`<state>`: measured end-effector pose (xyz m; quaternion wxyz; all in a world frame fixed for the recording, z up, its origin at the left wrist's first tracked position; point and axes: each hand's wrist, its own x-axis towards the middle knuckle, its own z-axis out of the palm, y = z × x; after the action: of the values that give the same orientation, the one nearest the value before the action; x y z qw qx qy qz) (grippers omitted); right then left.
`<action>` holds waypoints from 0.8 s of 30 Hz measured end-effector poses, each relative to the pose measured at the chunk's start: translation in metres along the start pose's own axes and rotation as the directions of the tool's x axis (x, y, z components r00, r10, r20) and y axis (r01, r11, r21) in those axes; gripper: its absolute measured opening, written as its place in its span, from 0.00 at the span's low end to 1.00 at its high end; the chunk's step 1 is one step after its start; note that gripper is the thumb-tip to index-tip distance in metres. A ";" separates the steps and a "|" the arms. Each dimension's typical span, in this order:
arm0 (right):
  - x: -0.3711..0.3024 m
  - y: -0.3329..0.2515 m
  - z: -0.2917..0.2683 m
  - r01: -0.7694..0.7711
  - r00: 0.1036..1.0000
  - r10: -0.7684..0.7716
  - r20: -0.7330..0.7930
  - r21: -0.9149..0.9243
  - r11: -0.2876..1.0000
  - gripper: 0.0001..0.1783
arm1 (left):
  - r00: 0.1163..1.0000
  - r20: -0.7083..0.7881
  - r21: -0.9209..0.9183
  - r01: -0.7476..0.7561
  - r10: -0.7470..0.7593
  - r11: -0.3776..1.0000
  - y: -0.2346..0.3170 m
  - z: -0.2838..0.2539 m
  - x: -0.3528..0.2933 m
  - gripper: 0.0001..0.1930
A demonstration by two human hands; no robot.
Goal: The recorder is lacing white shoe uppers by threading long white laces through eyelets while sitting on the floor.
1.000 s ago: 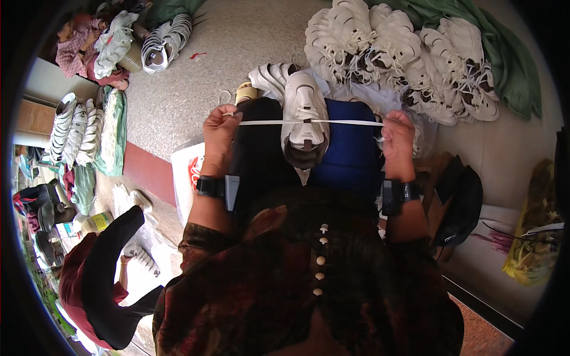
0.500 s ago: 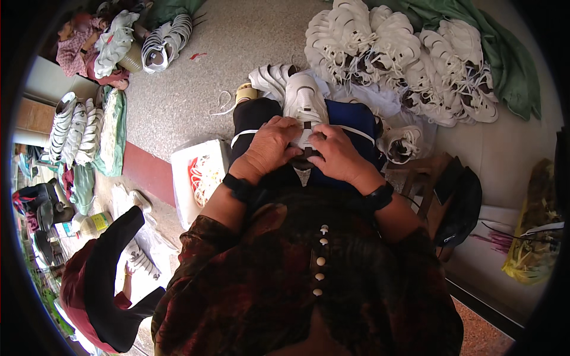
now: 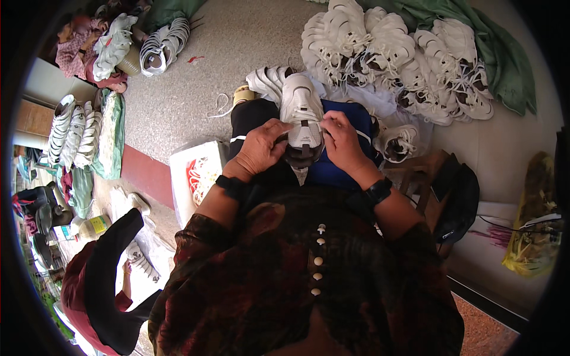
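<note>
Head view, looking straight down: the white shoe [image 3: 301, 98] sits mid-frame between the thighs, toe toward the top, dark opening toward the wearer. Left hand [image 3: 261, 145] is half curled at the shoe's left edge, right hand [image 3: 343, 139] is bent in the same loose way at its right edge, fingertips right by the lace holes. Can't tell if either one actually has the lace [image 3: 363, 135] pinched, it's too small to make out there; bits of it lie across both thighs.

My guess on handling: shoe's light, soft and bendy up top, so it could fold or swivel if you only tug one side. I'd brace it between the knees and grip the edges by the lace holes, not the floppy opening. Lace looks flat and limp, maybe a bit slippery, so pinch it near the tip. Nothing here seems fragile tbh.

As for the room, there's speckled floor [image 3: 219, 35] up top with a reddish band [image 3: 145, 175] left of centre. Big shoe pile [image 3: 386, 47] upper right beside a green sheet [image 3: 510, 71], plastic bag [image 3: 178, 169] with laces in it left of the lap, wooden stool [image 3: 436, 169] at right, one co-worker [image 3: 74, 50] upper left, another person [image 3: 74, 296] lower left
</note>
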<state>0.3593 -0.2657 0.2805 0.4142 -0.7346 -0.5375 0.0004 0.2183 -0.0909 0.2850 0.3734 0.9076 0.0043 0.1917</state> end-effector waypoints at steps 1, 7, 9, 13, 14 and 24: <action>0.004 0.003 0.004 0.002 1.000 -0.002 0.000 0.002 1.000 0.11 | 0.997 -0.026 -0.103 0.069 -0.072 0.992 0.000 0.000 -0.001 0.14; 0.028 0.000 0.016 -0.057 0.985 0.095 0.141 -0.253 0.966 0.10 | 0.985 -0.066 0.215 0.173 -0.162 0.961 0.001 0.010 0.008 0.13; 0.034 -0.006 0.014 -0.024 0.982 0.092 0.165 -0.375 0.927 0.08 | 0.984 -0.101 0.232 0.166 -0.146 0.958 -0.004 0.013 0.013 0.12; 0.042 -0.005 0.014 -0.097 0.942 0.232 0.243 -0.466 0.880 0.05 | 0.989 -0.111 0.195 0.117 -0.096 0.974 -0.008 0.020 0.024 0.06; 0.042 0.000 0.014 -0.100 0.945 0.234 0.230 -0.478 0.872 0.04 | 0.989 -0.113 0.193 0.118 -0.098 0.974 -0.008 0.020 0.023 0.06; 0.046 0.032 0.012 -0.418 0.856 0.337 0.391 0.142 0.897 0.03 | 0.969 -0.053 -0.088 0.236 -0.241 0.968 -0.016 0.019 0.024 0.05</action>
<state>0.3982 -0.2244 0.2738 0.3809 -0.7625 -0.4446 0.2754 0.2492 -0.0887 0.2694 0.4298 0.8782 0.1174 0.1739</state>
